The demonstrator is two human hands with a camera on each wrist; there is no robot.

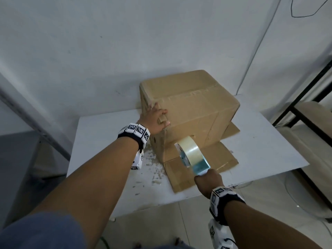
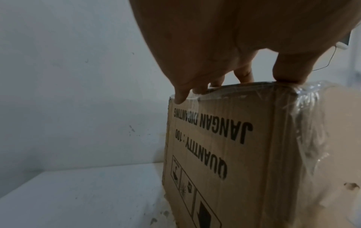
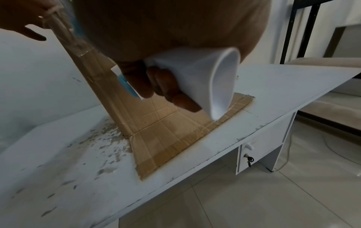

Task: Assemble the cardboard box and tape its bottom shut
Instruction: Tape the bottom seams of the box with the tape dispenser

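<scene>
**Tape may wrinkle or tear short**

Box (image 1: 190,112) stands on the tabletop (image 1: 100,133), bottom up. The left hand (image 1: 154,119) presses flat-fingered on its near corner; the right hand (image 1: 208,182) has a closed grip on the tape dispenser (image 1: 192,155). A skewed pull could crease the strip or shift the box.

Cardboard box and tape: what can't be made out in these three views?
- Head view: the cardboard box interior and far sides are hidden by its own walls.
- Head view: the tape dispenser handle is covered by the right hand.
- Left wrist view: the left hand hides the box top.
- Right wrist view: the tape strip is blurred and cut off at the top edge.
</scene>
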